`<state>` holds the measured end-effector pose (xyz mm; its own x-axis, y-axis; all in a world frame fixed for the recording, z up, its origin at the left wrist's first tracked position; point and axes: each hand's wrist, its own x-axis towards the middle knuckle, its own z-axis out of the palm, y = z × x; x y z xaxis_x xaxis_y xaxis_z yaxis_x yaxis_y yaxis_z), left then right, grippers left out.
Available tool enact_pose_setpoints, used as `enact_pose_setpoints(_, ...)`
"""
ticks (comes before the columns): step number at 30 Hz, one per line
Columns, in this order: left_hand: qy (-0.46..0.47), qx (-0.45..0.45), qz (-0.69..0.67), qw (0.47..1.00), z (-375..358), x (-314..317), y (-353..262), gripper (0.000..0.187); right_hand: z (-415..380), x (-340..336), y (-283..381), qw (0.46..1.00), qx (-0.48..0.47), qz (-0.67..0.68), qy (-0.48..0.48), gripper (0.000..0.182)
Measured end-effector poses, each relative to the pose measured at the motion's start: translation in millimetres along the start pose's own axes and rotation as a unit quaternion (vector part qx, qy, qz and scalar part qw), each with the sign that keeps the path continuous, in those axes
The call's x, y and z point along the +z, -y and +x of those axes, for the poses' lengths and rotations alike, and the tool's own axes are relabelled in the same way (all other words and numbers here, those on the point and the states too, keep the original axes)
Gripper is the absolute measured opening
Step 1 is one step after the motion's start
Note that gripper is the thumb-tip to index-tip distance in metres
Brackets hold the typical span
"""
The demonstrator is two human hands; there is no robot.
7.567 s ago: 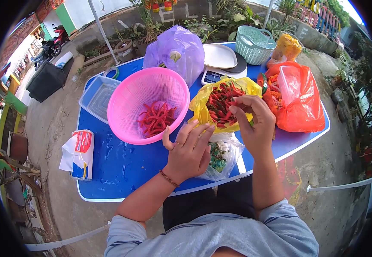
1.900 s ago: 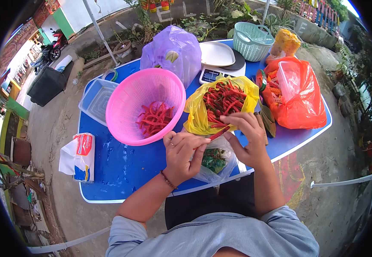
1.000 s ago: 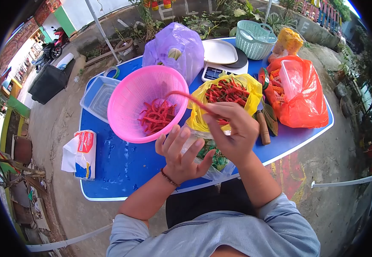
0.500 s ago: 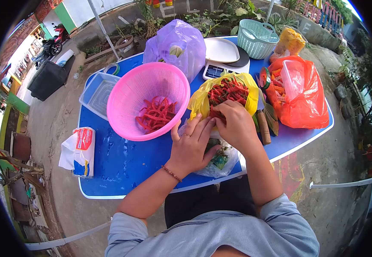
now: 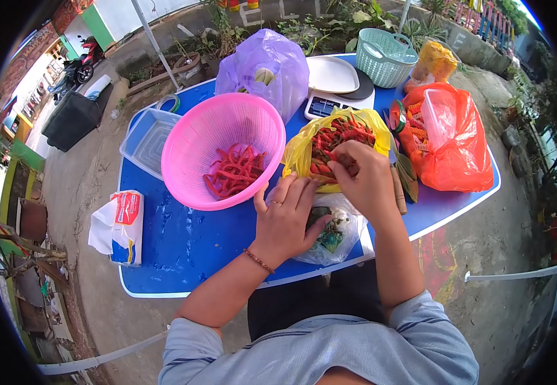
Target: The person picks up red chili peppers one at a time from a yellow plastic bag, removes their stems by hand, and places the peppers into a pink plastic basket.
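Observation:
A yellow plastic bag (image 5: 301,151) full of red chillies (image 5: 336,138) lies open in front of me. My right hand (image 5: 362,173) reaches into its mouth, thumb and fingers pinched on a red chilli that the fingers partly hide. Against the bag's near left edge rests my left hand (image 5: 285,215), fingers stretched out and thumb apart. To its upper left, a pink colander (image 5: 185,151) tilts toward me with several red chillies (image 5: 236,170) in it. Below the yellow bag, a clear plastic bag (image 5: 336,247) with green contents sits between my forearms.
On the blue table (image 5: 176,256) stand a tissue pack (image 5: 126,228), a clear container (image 5: 143,144), a purple bag (image 5: 265,67), a kitchen scale (image 5: 320,106), a green basket (image 5: 384,61) and a red bag (image 5: 461,147). A wooden knife handle (image 5: 398,189) lies beside my right hand.
My right hand has moved up and to the right over the chillies. It now covers part of the knife. My left hand has stayed almost still at the bag's edge.

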<state>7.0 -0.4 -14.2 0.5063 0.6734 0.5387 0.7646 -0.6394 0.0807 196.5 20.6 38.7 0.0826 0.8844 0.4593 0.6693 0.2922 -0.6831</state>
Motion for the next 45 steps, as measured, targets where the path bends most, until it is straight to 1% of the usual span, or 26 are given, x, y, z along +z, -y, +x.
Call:
enact_pose_setpoints(2, 0.001, 0.004, -0.019, 1.0, 1, -2, 1, 0.063, 2, -7, -2, 0.999, -0.005, 0.03, -0.022, 0.017)
enact_pose_setpoints(3, 0.0, 0.007, -0.033, 0.999, 1, -4, 2, 0.064, 3, -11, 0, 0.999, -0.01, 0.02, -0.034, 0.016)
enact_pose_setpoints(6, -0.009, 0.012, -0.08, 0.997, 3, -7, 2, 0.063, 1, -10, 0, 0.986, 0.024, 0.14, -0.084, 0.015)
enact_pose_setpoints(9, -0.023, 0.027, -0.118, 0.992, 4, -10, 2, 0.062, 1, -7, 2, 0.959, -0.008, 0.249, -0.137, 0.013)
enact_pose_setpoints(12, -0.057, 0.048, -0.136, 0.988, 5, -18, 2, 0.059, -4, -9, 10, 0.95, -0.031, 0.265, -0.164, 0.014)
enact_pose_setpoints(15, -0.108, 0.084, -0.186, 0.973, 4, -15, 8, 0.052, -7, -5, 0, 0.946, -0.162, 0.184, -0.214, 0.016)
enact_pose_setpoints(16, -0.128, 0.097, -0.208, 0.965, 3, -13, 11, 0.049, -10, -5, 3, 0.943, -0.199, 0.161, -0.21, 0.016)
enact_pose_setpoints(18, -0.07, 0.042, -0.315, 0.945, 0, -19, 12, 0.046, -21, -9, 14, 0.934, -0.273, 0.114, -0.201, 0.016)
enact_pose_setpoints(19, -0.041, 0.013, -0.368, 0.929, -1, -21, 11, 0.044, -29, -11, 18, 0.936, -0.293, 0.089, -0.174, 0.016)
enact_pose_setpoints(20, -0.056, -0.01, -0.396, 0.916, -2, -19, 11, 0.044, -36, -5, 14, 0.93, -0.318, 0.098, -0.155, 0.018)
enact_pose_setpoints(22, -0.086, -0.056, -0.45, 0.887, -2, -14, 9, 0.045, -46, 0, 15, 0.915, -0.381, 0.069, -0.109, 0.023)
enact_pose_setpoints(25, -0.095, -0.108, -0.551, 0.822, 1, -15, 7, 0.042, -60, 14, 12, 0.91, -0.406, 0.062, -0.062, 0.026)
enact_pose_setpoints(28, -0.09, -0.178, -0.583, 0.788, 2, -19, 3, 0.035, -66, 21, 11, 0.922, -0.378, 0.077, -0.035, 0.028)
enact_pose_setpoints(31, -0.089, -0.189, -0.573, 0.792, 0, -15, 7, 0.03, -62, 10, 17, 0.939, -0.323, 0.122, -0.006, 0.031)
enact_pose_setpoints(34, -0.068, -0.179, -0.534, 0.824, -1, -18, 7, 0.024, -64, 6, 11, 0.951, -0.274, 0.116, -0.082, 0.033)
enact_pose_setpoints(35, -0.085, -0.148, -0.5, 0.849, 0, -21, 5, 0.022, -64, 5, 11, 0.955, -0.25, 0.11, -0.111, 0.033)
enact_pose_setpoints(38, -0.142, -0.04, -0.384, 0.911, 5, -25, 4, 0.018, -62, -3, 19, 0.968, -0.191, 0.113, -0.118, 0.032)
enact_pose_setpoints(40, -0.186, 0.047, -0.296, 0.936, 8, -22, 6, 0.019, -63, -7, 20, 0.975, -0.174, 0.116, -0.079, 0.03)
enact_pose_setpoints(42, -0.19, 0.074, -0.253, 0.946, 8, -24, 6, 0.021, -65, -9, 19, 0.979, -0.161, 0.115, -0.043, 0.027)
enact_pose_setpoints(45, -0.189, 0.094, -0.208, 0.955, 7, -27, 5, 0.021, -71, -3, 19, 0.981, -0.162, 0.095, -0.057, 0.022)
